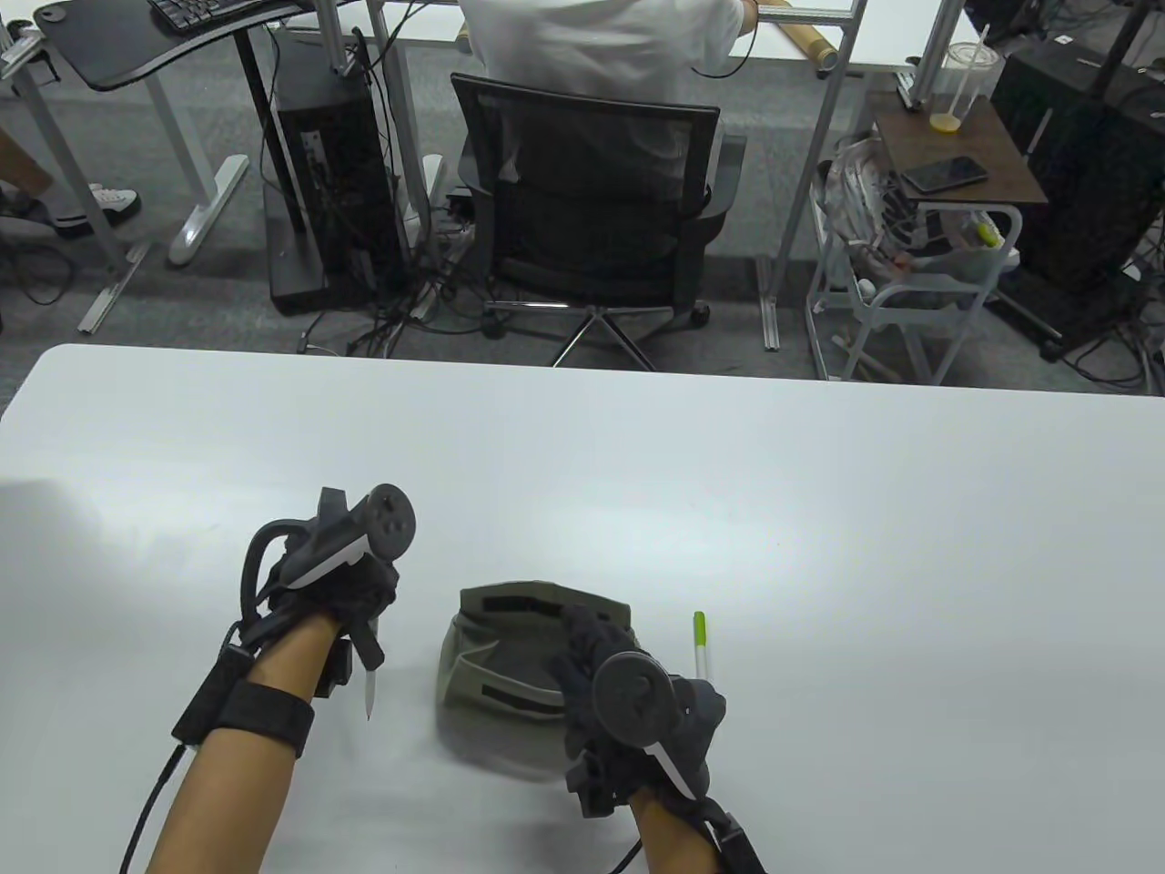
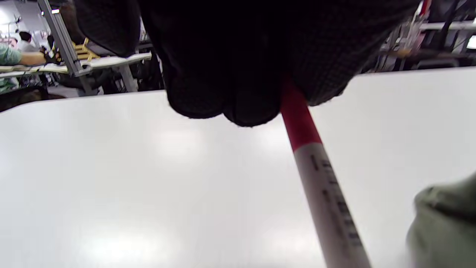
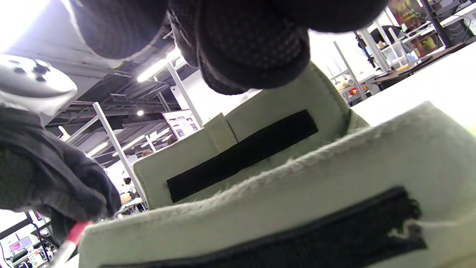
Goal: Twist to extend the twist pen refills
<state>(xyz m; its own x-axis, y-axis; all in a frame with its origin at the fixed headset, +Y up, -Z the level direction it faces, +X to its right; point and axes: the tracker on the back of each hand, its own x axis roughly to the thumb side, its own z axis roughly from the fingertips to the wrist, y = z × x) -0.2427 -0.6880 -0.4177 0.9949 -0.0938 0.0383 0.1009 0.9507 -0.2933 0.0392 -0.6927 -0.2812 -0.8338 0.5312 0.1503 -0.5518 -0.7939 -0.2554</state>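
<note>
Left hand [image 1: 341, 583] hides red pen [image 2: 319, 175] (top end).

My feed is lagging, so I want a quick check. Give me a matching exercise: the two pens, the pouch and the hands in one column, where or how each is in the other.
Things:
1. white pen with red end
2. white pen with green cap
3. olive-green fabric pouch with black hook-and-loop strips
4. right hand

States:
A. lies on the white table, to the right of the pouch
B. fingers reach over the pouch's open mouth
C. held in the left hand, tip pointing down
D. sits open on the table between the two hands

Pairs: 1-C, 2-A, 3-D, 4-B
</note>
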